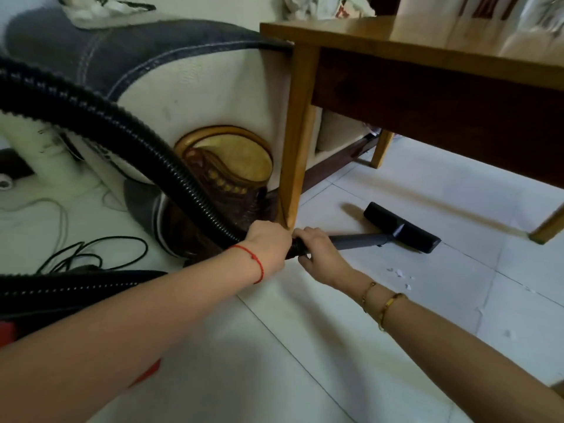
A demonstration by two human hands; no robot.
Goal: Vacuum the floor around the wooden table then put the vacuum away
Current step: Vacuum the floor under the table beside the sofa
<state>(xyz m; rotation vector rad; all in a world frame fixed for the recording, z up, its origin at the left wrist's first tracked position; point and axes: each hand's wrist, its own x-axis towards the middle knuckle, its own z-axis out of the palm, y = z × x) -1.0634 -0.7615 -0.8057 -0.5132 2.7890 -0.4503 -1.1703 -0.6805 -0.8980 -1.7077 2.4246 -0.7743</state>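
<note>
The wooden table [406,41] fills the upper right, its near leg [294,166] standing on white floor tiles. A grey vacuum wand [360,241] runs low across the floor to a black floor nozzle [399,227] lying flat under the table edge. My left hand [268,242] is closed around the hose end where the black ribbed hose [128,129] meets the wand. Just to its right, my right hand [320,254] grips the wand. Small white paper scraps [398,273] lie on the tiles right of my right hand.
A white sofa with a grey cushion [158,74] stands directly behind the table leg. Black and white cables [91,251] are tangled on the floor at left. The vacuum's red and black body [61,303] shows at the lower left edge. Open tiles [305,361] spread in front.
</note>
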